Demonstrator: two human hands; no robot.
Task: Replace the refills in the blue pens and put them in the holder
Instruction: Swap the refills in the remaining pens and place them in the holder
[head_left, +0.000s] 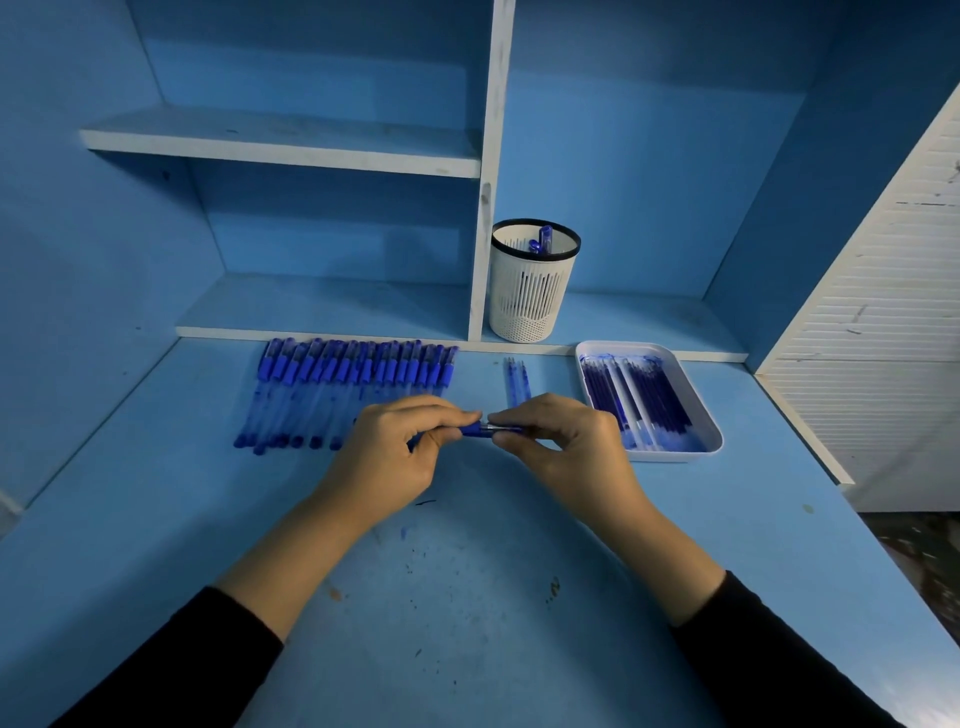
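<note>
My left hand (395, 449) and right hand (563, 447) each pinch one pen (485, 429), fingers curled; I would twist gently, keeping its halves in line.

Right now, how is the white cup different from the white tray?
The cup is tall and round; the tray is low and rectangular. The cup has slotted walls and a dark rim; the tray's walls look solid. The cup holds a few pens standing; the tray holds many refills lying flat. Both are white.
</note>
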